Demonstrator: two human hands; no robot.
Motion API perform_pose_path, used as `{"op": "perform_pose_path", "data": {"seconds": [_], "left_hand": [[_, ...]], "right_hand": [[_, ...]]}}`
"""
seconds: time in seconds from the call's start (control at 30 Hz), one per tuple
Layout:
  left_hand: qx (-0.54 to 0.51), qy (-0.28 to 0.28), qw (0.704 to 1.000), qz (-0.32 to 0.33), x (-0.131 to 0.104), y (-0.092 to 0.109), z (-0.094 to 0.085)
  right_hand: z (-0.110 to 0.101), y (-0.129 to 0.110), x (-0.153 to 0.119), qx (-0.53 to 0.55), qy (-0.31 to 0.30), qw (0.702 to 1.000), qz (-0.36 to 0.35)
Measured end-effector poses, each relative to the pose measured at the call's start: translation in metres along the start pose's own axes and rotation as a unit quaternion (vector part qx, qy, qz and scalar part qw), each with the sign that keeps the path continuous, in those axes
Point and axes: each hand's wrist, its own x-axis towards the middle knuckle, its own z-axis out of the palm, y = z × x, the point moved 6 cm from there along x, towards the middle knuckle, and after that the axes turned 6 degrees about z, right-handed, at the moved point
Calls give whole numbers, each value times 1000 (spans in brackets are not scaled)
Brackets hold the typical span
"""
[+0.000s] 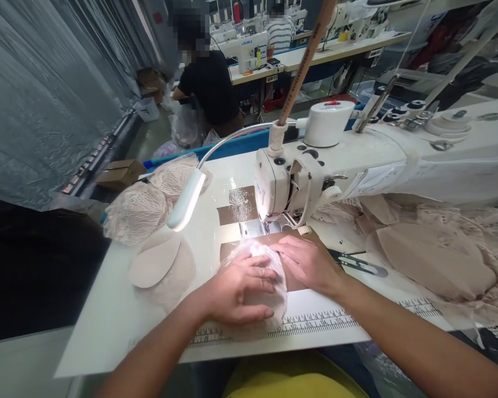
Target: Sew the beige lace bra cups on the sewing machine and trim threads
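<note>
A pale lace fabric piece (255, 248), rounded like a cup, lies on the machine bed just in front of the needle area (268, 225) of a white sewing machine (274, 185). My left hand (243, 284) rests flat over the fabric with its fingers spread. At the fabric's right edge, my right hand (309, 261) has its thumb and fingers pressed together on the rim, close to the presser foot. What sits between those fingertips is partly hidden. Brown tape (296, 282) covers the bed beneath both hands. Black thread snips (361, 263) lie right of my right wrist.
Lace cups (136, 213) and beige rounded pads (155, 262) lie on the left. Beige fabric pieces (435, 257) are heaped on the right. A lamp (186, 200) on a bendable neck hangs over the table. A ruler strip (315, 321) runs along the front edge. Another person (211, 83) sits beyond.
</note>
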Motion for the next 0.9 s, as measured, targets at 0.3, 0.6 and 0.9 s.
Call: {"op": "perform_pose_path", "data": {"seconds": [0.3,0.6,0.9], "left_hand": [[167,29,978,-122,14,-15,8],[224,24,969,-103,36,-21,5],[201,4,978,-54,40,-42,-9]], "right_hand": [[0,-4,0,-43,-40,998,-10],[9,3,0,-193,-67,977,61],[9,2,8,-191,-63,974,99]]}}
